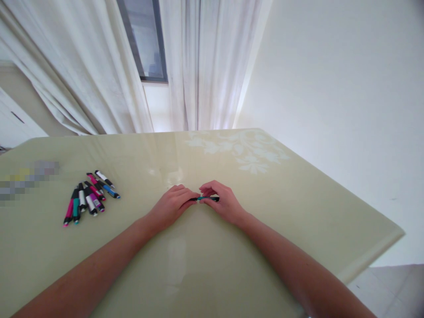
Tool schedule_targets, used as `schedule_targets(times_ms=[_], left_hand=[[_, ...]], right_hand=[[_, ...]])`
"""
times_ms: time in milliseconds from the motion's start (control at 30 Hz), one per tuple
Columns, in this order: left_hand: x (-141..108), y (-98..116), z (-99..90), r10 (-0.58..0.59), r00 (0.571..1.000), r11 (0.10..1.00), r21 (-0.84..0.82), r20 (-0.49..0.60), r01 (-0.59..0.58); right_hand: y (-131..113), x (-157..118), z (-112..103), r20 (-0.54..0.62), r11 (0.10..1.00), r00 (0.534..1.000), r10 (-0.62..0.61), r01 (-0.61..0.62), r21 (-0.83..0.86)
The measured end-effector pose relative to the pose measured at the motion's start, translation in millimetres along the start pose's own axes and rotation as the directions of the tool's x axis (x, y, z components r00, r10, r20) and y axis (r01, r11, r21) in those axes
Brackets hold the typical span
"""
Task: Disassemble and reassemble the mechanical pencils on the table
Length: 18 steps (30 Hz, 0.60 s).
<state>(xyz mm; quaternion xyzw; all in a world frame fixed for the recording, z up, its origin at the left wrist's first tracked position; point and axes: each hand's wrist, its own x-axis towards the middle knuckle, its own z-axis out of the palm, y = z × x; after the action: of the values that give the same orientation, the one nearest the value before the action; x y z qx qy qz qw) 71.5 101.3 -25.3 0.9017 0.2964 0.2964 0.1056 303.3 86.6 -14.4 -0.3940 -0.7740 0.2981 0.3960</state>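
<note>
Near the middle of the table, a teal and black pen [208, 198] lies crosswise between my two hands. My left hand [174, 204] is closed on its black left end, fingers pressed together over it. My right hand [223, 201] curves around the teal barrel and the black right end, thumb below and fingers above, pinching it. Part of the pen is hidden by my fingers. To the left of my hands lies a loose pile of several pens [89, 194] in pink, teal, white, purple and blue, with black parts.
The pale green glossy table [205, 274] has a white floral pattern [245, 148] near its far edge. A blurred patch [29, 176] covers something at the far left. White curtains [212, 66] hang behind the table, and a white wall [347, 110] rises on the right.
</note>
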Motion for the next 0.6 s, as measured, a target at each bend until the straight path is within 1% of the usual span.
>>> schedule_targets(times_ms=[67,167,267,367,500,600], left_hand=[[-0.3,-0.7,-0.1,0.006,1.000,1.000,0.009,0.000,-0.006],[-0.3,-0.1,-0.6,0.012,1.000,1.000,0.012,-0.021,-0.012],[0.1,1.6,-1.3,0.038,0.998,0.999,-0.005,-0.040,-0.038],[0.4,2.9,-1.6,0.052,0.998,0.998,-0.025,-0.035,-0.053],[1.0,3.6,-1.7,-0.013,1.000,0.998,-0.057,-0.028,0.011],[1.7,2.3,-1.7,-0.117,0.991,0.992,-0.058,-0.059,0.113]], right_hand=[[-0.3,0.5,0.0,0.001,0.999,1.000,0.003,-0.003,0.054],[-0.7,0.9,-0.5,0.008,0.996,0.999,-0.038,0.037,0.085],[-1.7,0.4,-0.6,0.002,0.995,0.996,-0.088,0.087,0.046],[-2.8,-0.5,-0.3,0.008,0.993,0.993,-0.116,0.116,-0.002],[-2.7,-0.7,-1.0,0.015,0.995,0.996,-0.090,0.090,-0.048],[0.0,0.1,-3.0,0.000,0.987,0.997,-0.078,0.077,-0.143]])
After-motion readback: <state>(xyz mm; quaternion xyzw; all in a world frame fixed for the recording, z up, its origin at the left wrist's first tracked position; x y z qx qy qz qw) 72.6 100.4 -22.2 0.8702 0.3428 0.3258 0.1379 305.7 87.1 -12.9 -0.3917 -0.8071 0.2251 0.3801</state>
